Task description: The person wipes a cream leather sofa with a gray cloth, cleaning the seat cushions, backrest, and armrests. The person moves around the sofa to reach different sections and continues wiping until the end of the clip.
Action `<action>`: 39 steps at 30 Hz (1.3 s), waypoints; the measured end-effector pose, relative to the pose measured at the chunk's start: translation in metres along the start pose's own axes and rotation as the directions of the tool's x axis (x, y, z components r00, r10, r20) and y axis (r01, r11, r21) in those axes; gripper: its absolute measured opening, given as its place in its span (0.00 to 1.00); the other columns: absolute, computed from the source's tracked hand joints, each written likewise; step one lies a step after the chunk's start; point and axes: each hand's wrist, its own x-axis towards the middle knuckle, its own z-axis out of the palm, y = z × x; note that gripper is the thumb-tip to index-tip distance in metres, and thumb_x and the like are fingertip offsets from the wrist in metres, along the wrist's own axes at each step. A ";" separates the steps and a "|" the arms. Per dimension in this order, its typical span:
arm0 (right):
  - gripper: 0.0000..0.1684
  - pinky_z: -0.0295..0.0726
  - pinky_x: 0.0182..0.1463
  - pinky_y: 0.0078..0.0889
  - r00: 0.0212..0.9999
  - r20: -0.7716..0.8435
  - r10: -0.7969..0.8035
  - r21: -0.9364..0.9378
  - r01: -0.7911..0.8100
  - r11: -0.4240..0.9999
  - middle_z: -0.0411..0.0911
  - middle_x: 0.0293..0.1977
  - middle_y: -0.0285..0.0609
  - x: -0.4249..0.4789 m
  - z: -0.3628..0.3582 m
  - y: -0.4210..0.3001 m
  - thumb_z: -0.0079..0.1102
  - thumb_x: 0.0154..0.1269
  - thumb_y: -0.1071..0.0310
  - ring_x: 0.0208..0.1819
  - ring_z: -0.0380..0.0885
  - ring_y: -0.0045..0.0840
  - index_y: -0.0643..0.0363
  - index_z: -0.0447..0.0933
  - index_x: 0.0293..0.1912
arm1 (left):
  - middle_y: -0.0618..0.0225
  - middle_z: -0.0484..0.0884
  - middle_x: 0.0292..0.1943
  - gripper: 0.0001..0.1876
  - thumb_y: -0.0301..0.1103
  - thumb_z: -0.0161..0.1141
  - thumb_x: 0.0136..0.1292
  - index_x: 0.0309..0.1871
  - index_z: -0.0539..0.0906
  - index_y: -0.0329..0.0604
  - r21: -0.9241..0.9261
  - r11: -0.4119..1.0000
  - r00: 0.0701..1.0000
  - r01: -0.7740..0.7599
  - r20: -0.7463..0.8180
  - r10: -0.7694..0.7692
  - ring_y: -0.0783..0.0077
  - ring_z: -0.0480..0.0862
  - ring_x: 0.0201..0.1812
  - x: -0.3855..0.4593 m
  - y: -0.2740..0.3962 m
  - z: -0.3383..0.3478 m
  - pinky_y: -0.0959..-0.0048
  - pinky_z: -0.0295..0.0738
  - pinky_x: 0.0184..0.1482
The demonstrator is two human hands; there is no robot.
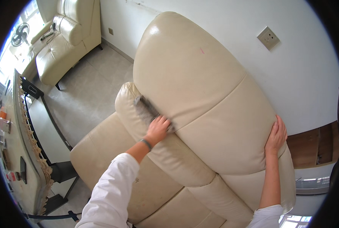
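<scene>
My left hand (158,128) holds a grey, fluffy cleaning tool (147,109) with a dark strip along it; the tool is slightly blurred. It lies on the crease between the beige leather sofa's backrest (198,85) and the padded lower-back roll (183,159). My right hand (276,136) grips the right edge of the backrest, its fingers curving over the side. Wrinkles spread across the leather near the tool. A short pink mark (202,50) shows on the upper backrest. Below my left forearm is the seat cushion (155,182), with a small worn spot.
A white wall with a socket (268,38) rises behind the sofa. At left stands a table (29,171) with a lace-trimmed edge and small items on it. Farther back are another cream sofa (64,51) and a fan (20,34). Wooden shelving (306,148) is at right.
</scene>
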 end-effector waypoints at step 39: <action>0.20 0.63 0.61 0.39 0.999 -0.023 -0.027 -0.028 0.026 0.999 0.75 0.53 0.40 0.004 0.012 0.000 0.38 0.72 0.59 0.57 0.70 0.36 0.54 0.71 0.57 | 0.51 0.72 0.61 0.21 0.34 0.50 0.63 0.60 0.74 0.42 -0.296 0.924 0.671 0.243 -0.636 -0.381 0.49 0.66 0.65 0.242 -0.049 -0.133 0.56 0.57 0.67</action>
